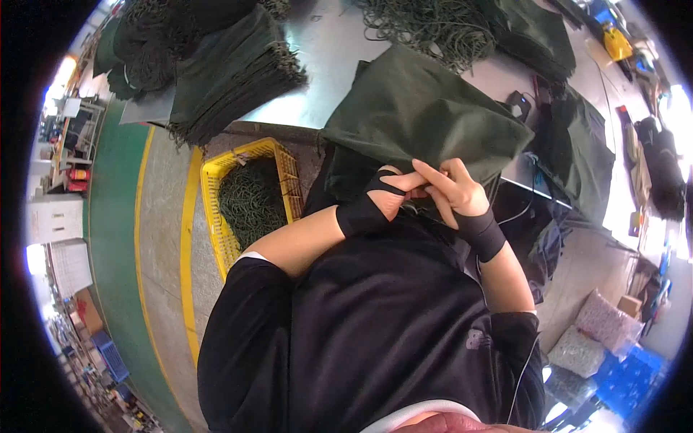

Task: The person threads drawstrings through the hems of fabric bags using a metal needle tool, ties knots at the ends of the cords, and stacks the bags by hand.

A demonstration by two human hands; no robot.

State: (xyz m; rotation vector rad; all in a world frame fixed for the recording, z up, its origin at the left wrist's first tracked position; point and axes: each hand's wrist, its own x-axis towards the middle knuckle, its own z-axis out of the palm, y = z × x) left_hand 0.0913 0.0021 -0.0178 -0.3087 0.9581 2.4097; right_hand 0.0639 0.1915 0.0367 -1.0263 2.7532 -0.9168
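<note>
A dark green fabric piece [426, 108] lies over the front edge of the metal table, its lower edge at my hands. My left hand [393, 189], in a black wrist wrap, has its fingers pressed together at that edge. Touching it from the right is my right hand [456, 189], also wrapped at the wrist, with its fingers bent towards the left fingertips. Whatever lies between the fingertips is too small and hidden to name.
Stacked green fabric [231, 76] and a heap of green cord [433, 29] lie on the table [317, 43]. A yellow basket [209, 195] of green cord stands at the left below it. More green fabric [577, 155] hangs at the right.
</note>
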